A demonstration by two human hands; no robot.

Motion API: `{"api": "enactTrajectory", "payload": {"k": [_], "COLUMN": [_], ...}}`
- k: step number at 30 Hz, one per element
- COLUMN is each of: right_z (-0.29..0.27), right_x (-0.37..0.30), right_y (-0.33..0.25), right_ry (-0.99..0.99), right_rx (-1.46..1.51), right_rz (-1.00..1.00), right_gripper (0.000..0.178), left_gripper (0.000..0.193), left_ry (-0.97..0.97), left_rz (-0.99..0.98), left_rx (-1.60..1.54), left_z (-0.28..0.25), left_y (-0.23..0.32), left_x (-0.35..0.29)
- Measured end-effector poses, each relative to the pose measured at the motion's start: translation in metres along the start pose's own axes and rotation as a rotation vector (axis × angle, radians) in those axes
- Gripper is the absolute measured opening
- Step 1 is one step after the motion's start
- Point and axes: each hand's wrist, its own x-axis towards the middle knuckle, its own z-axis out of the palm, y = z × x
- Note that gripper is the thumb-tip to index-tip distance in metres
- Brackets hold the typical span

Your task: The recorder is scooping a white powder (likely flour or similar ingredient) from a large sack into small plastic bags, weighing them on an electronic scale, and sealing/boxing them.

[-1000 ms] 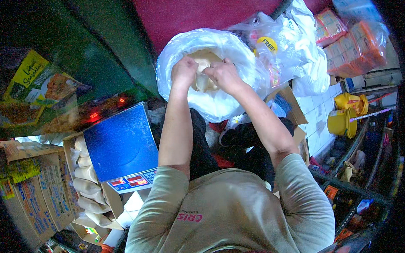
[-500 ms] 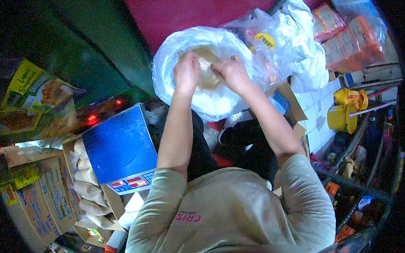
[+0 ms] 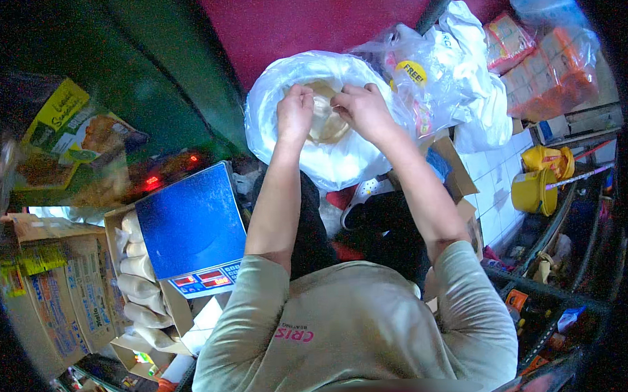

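1. Nearest you, on the left, a blue-topped scale [image 3: 190, 221] with red lit digits stands beside a carton [image 3: 178, 315] that holds plump beige pouches [image 3: 141, 292].
2. Further out, your left hand [image 3: 296, 115] and right hand [image 3: 365, 111] are above the mouth of a large white bag [image 3: 326, 161]. The fingers of each are curled into a pinch with hardly any gap, and seem to grip opposite sides of a small clear bag [image 3: 323, 109]; I cannot tell exactly where the fingertips meet the plastic.
3. That small bag sits between your hands, within the ring of the large bag's mouth. It could slip if one pinch is loose, or split if your hands pull unevenly; anything inside might then spill. A wrist dragging on the large bag's soft rim could fold it inward.
4. The small bag looks thin, pale and glossy, catching the light. A tan patch shows around it; I cannot tell whether that lies inside it or underneath.
5. Beyond, to the right, come a clear sack [image 3: 421, 95] with a yellow round label, a crumpled white bag [image 3: 473, 87] and orange wrapped packs [image 3: 552, 77].
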Motion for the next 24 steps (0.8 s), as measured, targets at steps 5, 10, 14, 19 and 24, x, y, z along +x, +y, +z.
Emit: {"api": "enactTrajectory", "payload": {"k": [5,10,14,19,24], "right_z": [-0.017,0.000,-0.001,-0.029,-0.034], "right_x": [-0.037,-0.088,-0.092,-0.084,-0.111], "right_y": [0.013,0.034,0.037,0.034,0.048], "right_ry": [0.379,0.078,0.347,0.038,-0.001], "right_rx": [0.502,0.298,0.334,0.732,0.761], "right_rz": [0.270,0.481,0.358,0.502,0.467], "right_gripper": [0.017,0.026,0.038,0.052,0.058], "left_gripper": [0.014,0.017,0.016,0.016,0.018], "left_ry": [0.018,0.000,0.031,-0.084,-0.062], "left_rz": [0.072,0.108,0.140,0.067,0.097], "left_rx": [-0.022,0.106,0.095,-0.104,-0.140], "left_z": [0.002,-0.009,-0.034,-0.098,-0.209], "left_y": [0.008,0.007,0.024,0.077,0.112], "left_x": [-0.006,0.008,0.015,-0.004,-0.045]}}
